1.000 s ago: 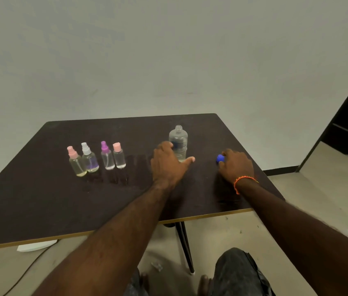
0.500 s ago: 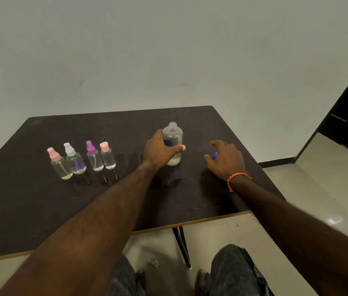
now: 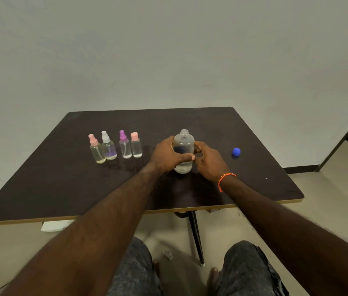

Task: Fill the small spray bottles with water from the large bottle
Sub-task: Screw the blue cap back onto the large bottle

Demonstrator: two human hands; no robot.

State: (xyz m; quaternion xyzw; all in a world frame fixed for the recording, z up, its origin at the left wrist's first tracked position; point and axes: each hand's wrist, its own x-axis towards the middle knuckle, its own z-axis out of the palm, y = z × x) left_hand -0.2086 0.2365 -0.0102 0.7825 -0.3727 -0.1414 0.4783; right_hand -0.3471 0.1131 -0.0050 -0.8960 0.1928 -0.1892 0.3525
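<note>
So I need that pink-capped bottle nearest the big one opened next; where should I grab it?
Hold the pink-capped bottle round its clear body from the right, its open side; the purple-capped one crowds its left. Its upright pose leaves the cap free to twist.

Both forearms come in bare, no sleeves anywhere up to the frame's lower edge. The left hand (image 3: 166, 155) carries no ring, watch or band that shows. The right hand (image 3: 210, 161) has one item behind it: a thin orange bracelet (image 3: 225, 180) looped round the wrist, a cord or thread kind with a small knot or frayed bit sticking out at its 2 o'clock end. Down at 6 o'clock, two knees in dark grey mottled fabric (image 3: 248, 272), faded, denim-like. Between them, bare toes (image 3: 212, 274) peek out, no shoes visible.
</note>
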